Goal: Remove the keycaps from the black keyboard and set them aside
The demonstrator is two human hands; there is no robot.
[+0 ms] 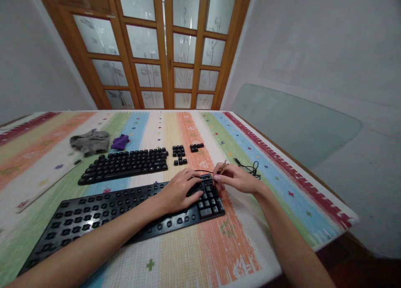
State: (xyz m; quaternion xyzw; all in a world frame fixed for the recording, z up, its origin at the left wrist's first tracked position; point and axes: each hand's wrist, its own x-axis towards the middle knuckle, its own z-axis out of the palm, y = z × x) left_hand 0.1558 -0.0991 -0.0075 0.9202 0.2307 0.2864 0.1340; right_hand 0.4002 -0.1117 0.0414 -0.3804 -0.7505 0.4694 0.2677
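Note:
A black keyboard [103, 215] lies slanted across the near part of the table. Most of its key positions are bare; keycaps remain on the number pad [209, 202] at its right end. My left hand [180, 189] rests on the keyboard beside the number pad, fingers stretched and thumb apart. Over the pad's far right corner, my right hand [234, 177] is closed, fingertips pinching a thin brown wire-like piece [223, 167] whose exact kind I cannot make out. The black cable [203, 171] runs from the keyboard's back edge behind my right hand.
Removed black keycaps [128, 164] stand in rows behind the keyboard, with smaller groups [178, 151] to their right. Farther left lie a grey cloth [90, 142], a purple cloth [120, 142] and a long thin stick [48, 187]. Coiled cable [252, 169] lies right of my right hand.

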